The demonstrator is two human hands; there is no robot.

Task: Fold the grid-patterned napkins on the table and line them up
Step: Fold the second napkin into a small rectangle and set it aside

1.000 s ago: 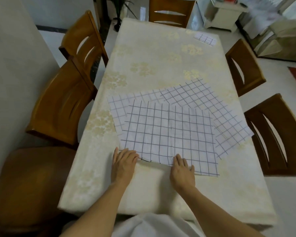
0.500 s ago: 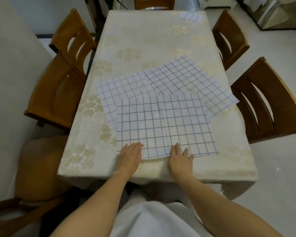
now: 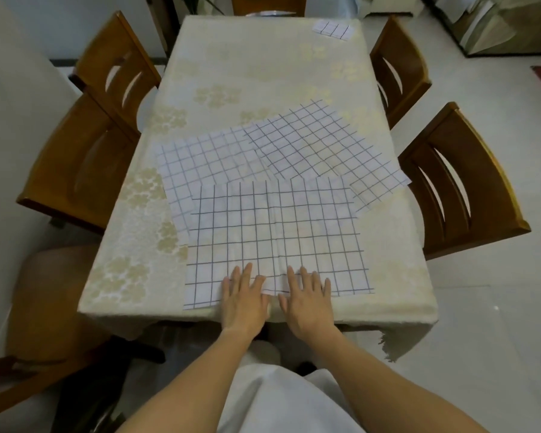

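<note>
Progress: one folded napkin (image 3: 333,29) done, three flat — left hand (image 3: 244,300) and right hand (image 3: 308,300) press the nearest napkin (image 3: 275,235), fingers (image 3: 304,276) spread.

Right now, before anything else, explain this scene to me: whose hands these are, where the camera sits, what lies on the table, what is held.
There is no machine here: a person works with two bare hands. The one camera is worn on their head and looks forward and down, so the arms enter from the bottom. On the table, under a pale flowered cloth, three open grid-patterned napkins overlap: the nearest napkin on top, with a left napkin and a right napkin partly under it. A small folded napkin sits at the far right corner. The left hand and right hand lie flat, side by side, on the nearest napkin's near edge. Nothing is held.
</note>
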